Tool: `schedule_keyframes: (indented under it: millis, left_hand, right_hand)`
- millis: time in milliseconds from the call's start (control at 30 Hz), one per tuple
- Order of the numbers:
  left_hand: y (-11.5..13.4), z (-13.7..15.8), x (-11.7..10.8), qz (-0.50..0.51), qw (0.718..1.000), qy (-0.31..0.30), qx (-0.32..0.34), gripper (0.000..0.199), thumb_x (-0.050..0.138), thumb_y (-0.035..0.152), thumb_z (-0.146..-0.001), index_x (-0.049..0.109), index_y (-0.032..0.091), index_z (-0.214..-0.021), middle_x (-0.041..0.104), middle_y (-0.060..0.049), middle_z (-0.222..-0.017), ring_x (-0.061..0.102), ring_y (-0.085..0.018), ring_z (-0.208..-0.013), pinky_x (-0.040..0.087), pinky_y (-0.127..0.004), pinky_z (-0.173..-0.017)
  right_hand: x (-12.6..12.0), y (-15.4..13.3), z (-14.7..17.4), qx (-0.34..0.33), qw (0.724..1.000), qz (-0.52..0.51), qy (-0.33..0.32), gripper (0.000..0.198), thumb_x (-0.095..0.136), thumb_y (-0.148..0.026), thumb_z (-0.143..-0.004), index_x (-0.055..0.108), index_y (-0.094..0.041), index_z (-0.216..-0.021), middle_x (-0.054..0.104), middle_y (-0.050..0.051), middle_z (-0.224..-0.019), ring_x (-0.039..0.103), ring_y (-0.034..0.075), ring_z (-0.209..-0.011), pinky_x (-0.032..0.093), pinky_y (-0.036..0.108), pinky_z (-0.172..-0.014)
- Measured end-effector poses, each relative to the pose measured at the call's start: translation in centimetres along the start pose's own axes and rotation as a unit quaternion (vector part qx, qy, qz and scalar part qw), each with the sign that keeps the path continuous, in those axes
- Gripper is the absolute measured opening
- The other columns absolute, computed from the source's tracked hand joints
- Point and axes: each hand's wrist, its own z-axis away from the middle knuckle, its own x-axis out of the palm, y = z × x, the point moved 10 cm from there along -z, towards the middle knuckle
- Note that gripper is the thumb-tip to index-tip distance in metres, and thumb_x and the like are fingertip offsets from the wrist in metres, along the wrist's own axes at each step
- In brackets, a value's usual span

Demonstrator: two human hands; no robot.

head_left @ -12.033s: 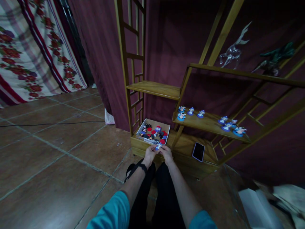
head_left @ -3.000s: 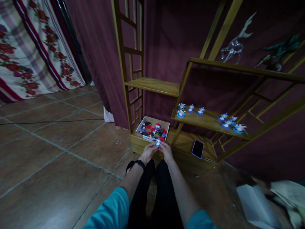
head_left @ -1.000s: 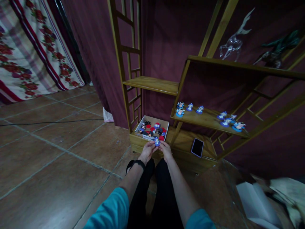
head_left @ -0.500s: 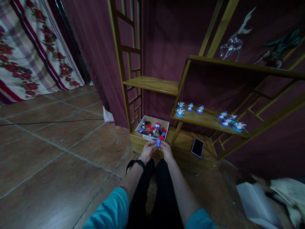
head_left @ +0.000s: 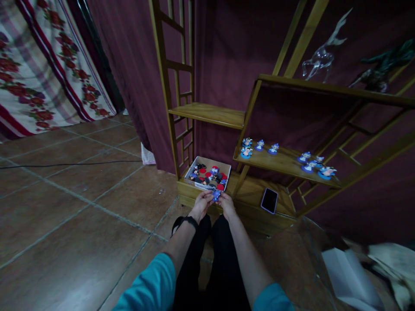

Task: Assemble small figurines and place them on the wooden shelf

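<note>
A wooden shelf unit [head_left: 207, 113] fills the space ahead; its mid-height shelf [head_left: 285, 162] carries eight small figurines [head_left: 273, 148] on round bases, four toward either end with bare board between. On the low board beneath stands an open box [head_left: 222, 168] with a jumble of red, black and purple pieces in it, and to its right lies a phone [head_left: 269, 201]. The work looks partway along: some figurines are up on the shelf, many pieces remain in the box. The person's left hand [head_left: 202, 203] and right hand [head_left: 227, 204] pinch one blue-purple figurine [head_left: 216, 195] between their fingertips, just before the box's front edge; its finer detail is too small to tell.
</note>
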Motion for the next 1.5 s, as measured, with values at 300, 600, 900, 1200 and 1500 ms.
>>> schedule_keyframes:
  millis: [300, 600, 900, 1200, 1500]
  left_hand:
    - [0.7, -0.2, -0.4, 0.002, 0.999, 0.02, 0.037, 0.023, 0.074, 0.016, -0.057, 0.064, 0.013, -0.077, 0.064, -0.004, -0.067, 0.057, -0.01, -0.057, 0.044, -0.021, -0.055]
    - [1.0, 0.1, -0.1, 0.009, 0.999, 0.018, 0.045, 0.024, 0.075, 0.026, -0.055, 0.064, 0.012, -0.07, 0.061, -0.002, -0.061, 0.051, -0.008, -0.051, 0.038, -0.021, -0.051]
    - [1.1, 0.0, -0.6, -0.004, 0.998, 0.048, 0.052, 0.022, 0.073, 0.028, -0.058, 0.058, 0.014, -0.066, 0.057, 0.001, -0.056, 0.048, -0.006, -0.048, 0.036, -0.019, -0.049]
    - [1.0, 0.1, -0.6, 0.021, 0.998, 0.053, 0.037, 0.024, 0.074, 0.03, -0.059, 0.057, 0.013, -0.064, 0.055, 0.002, -0.054, 0.048, -0.005, -0.046, 0.037, -0.017, -0.047]
    - [0.5, 0.7, 1.0, 0.013, 1.0, -0.01, -0.024, 0.021, 0.072, 0.014, -0.062, 0.064, 0.012, -0.081, 0.065, -0.003, -0.07, 0.057, -0.008, -0.058, 0.045, -0.019, -0.06]
  right_hand:
    - [0.4, -0.5, 0.6, 0.011, 0.999, -0.038, -0.005, 0.026, 0.067, -0.025, -0.06, 0.067, -0.015, -0.085, 0.069, 0.004, -0.075, 0.063, 0.013, -0.063, 0.052, 0.025, -0.061]
    - [1.0, -0.7, 1.3, 0.034, 0.996, -0.063, -0.052, 0.029, 0.069, -0.027, -0.064, 0.064, -0.015, -0.089, 0.069, 0.006, -0.081, 0.066, 0.017, -0.074, 0.053, 0.033, -0.074]
    - [1.7, -0.7, 1.5, 0.06, 0.99, -0.09, -0.09, 0.029, 0.069, -0.016, -0.064, 0.064, -0.014, -0.092, 0.068, 0.008, -0.092, 0.064, 0.02, -0.087, 0.05, 0.037, -0.084]
    - [2.0, -1.0, 1.8, 0.046, 0.991, -0.077, -0.094, 0.033, 0.072, -0.016, -0.058, 0.065, -0.015, -0.09, 0.069, 0.006, -0.089, 0.065, 0.019, -0.085, 0.048, 0.035, -0.085]
    - [1.4, -1.8, 1.7, 0.006, 0.997, -0.06, -0.058, 0.036, 0.072, -0.02, -0.053, 0.064, -0.016, -0.089, 0.068, 0.005, -0.09, 0.063, 0.018, -0.084, 0.048, 0.031, -0.08]
